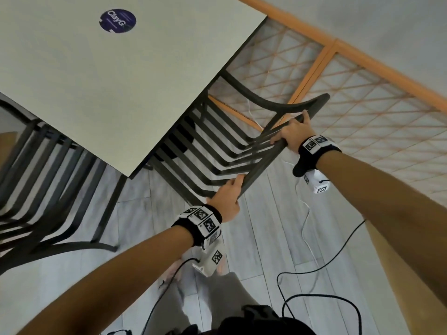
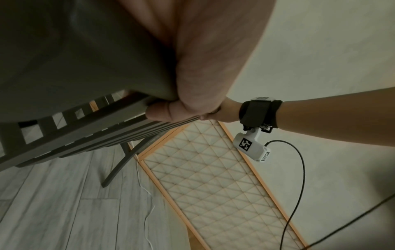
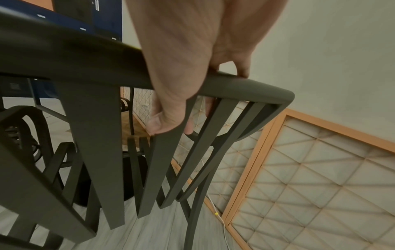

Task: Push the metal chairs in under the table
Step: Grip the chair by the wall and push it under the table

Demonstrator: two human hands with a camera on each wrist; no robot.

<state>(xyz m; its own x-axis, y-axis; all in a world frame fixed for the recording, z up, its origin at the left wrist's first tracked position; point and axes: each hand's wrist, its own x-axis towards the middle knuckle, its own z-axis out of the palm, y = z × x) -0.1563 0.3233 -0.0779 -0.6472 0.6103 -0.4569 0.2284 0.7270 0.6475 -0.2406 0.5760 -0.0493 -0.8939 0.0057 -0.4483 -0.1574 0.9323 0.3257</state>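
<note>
Both hands, left [image 1: 226, 201] and right [image 1: 294, 134], grasp the dark slatted metal chair [image 1: 217, 151] top rail; armrest at 1 o'clock may snag the grey desk [image 1: 121, 93] edge.

1. The head view looks steeply down from above the desk [image 1: 116, 76] corner, taking in both forearms and the chair [image 1: 217, 151] backrest.
2. The left wrist view sits tight against the chair's top rail [image 2: 81, 55], facing the floor.
3. The right wrist view is equally close to that rail; all three share it.
</note>
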